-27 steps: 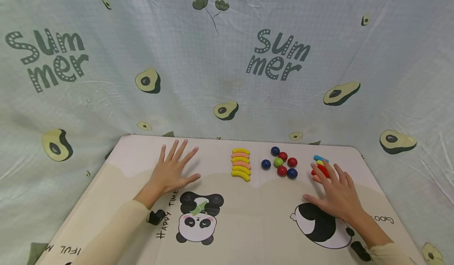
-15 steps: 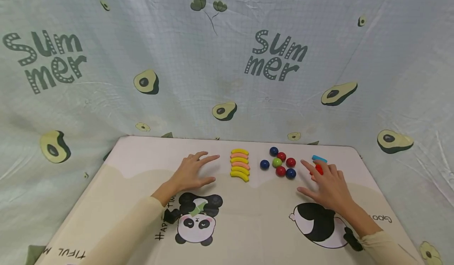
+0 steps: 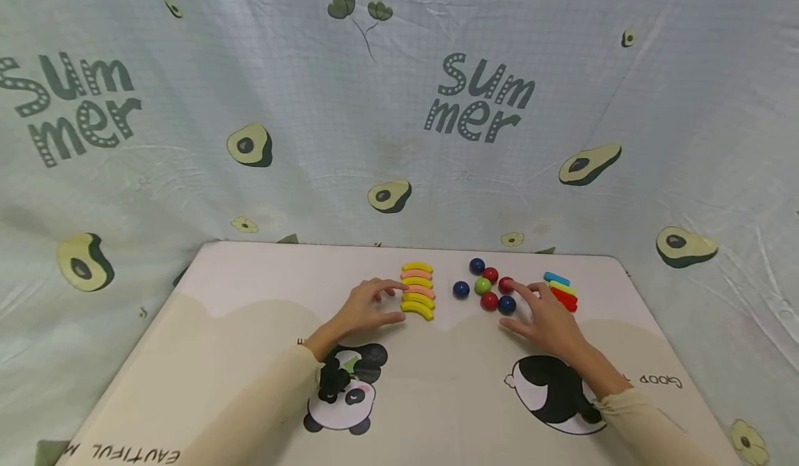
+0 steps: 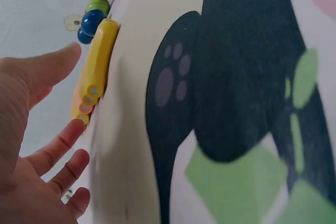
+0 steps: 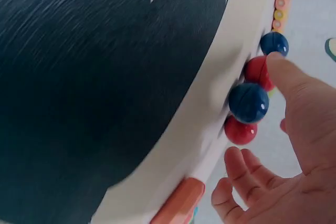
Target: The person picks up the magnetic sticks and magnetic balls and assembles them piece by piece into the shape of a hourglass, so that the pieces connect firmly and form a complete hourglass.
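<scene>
A column of small yellow and pink toy bananas (image 3: 417, 300) lies on the table. My left hand (image 3: 364, 308) is at its left side, thumb and index finger apart, fingertips right at the pieces; the left wrist view shows the yellow bananas (image 4: 101, 59) beyond the spread thumb. To the right lies a cluster of small shiny balls: a green ball (image 3: 483, 286) in the middle, red balls (image 3: 490, 301) and dark blue balls (image 3: 460, 289) around it. My right hand (image 3: 549, 324) is at the cluster's right edge, thumb and fingers spread, the index fingertip overlapping a red ball.
Behind the right hand lie short coloured sticks, including a blue stick (image 3: 557, 279), a yellow-green stick (image 3: 562, 288) and red sticks (image 3: 564, 300). The pale table (image 3: 437, 410) carries printed panda drawings. A fabric curtain (image 3: 312, 105) with avocado prints hangs behind its far edge.
Both hands have moved inward: the left rightward to the bananas, the right leftward from over the sticks to the balls. Their spread fingers have bent. The coloured sticks are now uncovered.
</scene>
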Tool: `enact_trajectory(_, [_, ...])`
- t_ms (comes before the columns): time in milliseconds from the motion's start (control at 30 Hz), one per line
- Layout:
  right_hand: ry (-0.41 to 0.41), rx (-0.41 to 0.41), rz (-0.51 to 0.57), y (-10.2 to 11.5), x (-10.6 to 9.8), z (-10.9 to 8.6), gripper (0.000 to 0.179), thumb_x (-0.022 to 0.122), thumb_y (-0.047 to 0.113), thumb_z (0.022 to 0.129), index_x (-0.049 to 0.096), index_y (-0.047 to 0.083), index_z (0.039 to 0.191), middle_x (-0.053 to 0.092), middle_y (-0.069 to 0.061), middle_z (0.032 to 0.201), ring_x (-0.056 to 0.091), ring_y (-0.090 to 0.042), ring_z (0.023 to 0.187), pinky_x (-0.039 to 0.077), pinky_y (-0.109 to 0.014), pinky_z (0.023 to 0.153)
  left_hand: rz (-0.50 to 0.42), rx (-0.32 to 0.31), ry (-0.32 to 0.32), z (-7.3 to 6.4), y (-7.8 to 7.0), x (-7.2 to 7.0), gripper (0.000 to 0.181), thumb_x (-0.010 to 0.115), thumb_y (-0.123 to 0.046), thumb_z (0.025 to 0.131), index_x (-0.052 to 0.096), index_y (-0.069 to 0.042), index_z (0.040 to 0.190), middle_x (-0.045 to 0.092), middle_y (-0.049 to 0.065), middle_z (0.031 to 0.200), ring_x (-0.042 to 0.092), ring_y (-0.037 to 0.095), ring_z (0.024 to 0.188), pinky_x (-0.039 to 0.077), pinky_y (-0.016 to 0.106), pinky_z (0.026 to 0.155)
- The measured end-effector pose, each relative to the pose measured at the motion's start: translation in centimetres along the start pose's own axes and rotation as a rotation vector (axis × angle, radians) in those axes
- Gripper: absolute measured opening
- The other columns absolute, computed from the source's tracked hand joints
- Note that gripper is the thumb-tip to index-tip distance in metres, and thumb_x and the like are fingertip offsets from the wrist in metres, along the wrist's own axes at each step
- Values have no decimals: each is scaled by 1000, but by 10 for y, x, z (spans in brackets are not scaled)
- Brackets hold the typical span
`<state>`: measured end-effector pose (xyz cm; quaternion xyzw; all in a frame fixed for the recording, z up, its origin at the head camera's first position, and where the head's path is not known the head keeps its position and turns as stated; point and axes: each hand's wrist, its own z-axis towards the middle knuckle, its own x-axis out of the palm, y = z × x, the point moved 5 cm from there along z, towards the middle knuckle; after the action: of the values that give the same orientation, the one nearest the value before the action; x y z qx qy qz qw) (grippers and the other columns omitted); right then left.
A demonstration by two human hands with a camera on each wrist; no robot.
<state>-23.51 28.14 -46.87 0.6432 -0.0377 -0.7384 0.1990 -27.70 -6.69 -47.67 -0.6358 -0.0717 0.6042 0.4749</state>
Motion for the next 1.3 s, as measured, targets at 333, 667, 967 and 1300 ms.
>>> enact_trajectory(333, [29, 3, 76, 0, 12, 5, 61, 82, 34, 88, 60, 15, 141, 62, -18, 110, 58, -21, 79, 54, -32, 58, 22, -51, -80, 4, 6, 15, 39, 86, -24, 84, 75, -15, 120, 70, 2, 91, 56, 23, 88, 38, 39, 82])
enact_trajectory(667, [-18, -14, 101, 3, 17, 6, 48, 82, 24, 89, 67, 8, 132, 66, -11, 102, 54, -17, 75, 49, -27, 60, 55, 16, -149, 4, 5, 22, 31, 87, -21, 83, 79, -13, 112, 73, 1, 88, 57, 20, 83, 36, 37, 79])
enact_trajectory(967, [-5, 9, 129, 1, 16, 6, 49, 82, 21, 89, 65, 8, 132, 67, -10, 100, 57, -18, 78, 51, -28, 64, 65, 63, -173, 4, 2, 24, 17, 85, -11, 84, 80, -11, 101, 72, 1, 87, 56, 21, 83, 35, 37, 77])
enact_trajectory(1300, [26, 2, 148, -3, 11, 0, 48, 80, 19, 90, 65, 6, 133, 70, -11, 106, 58, -17, 77, 51, -26, 64, 97, 39, -161, -4, 5, 17, 16, 83, -12, 85, 81, -13, 100, 70, 0, 85, 55, 21, 83, 37, 37, 78])
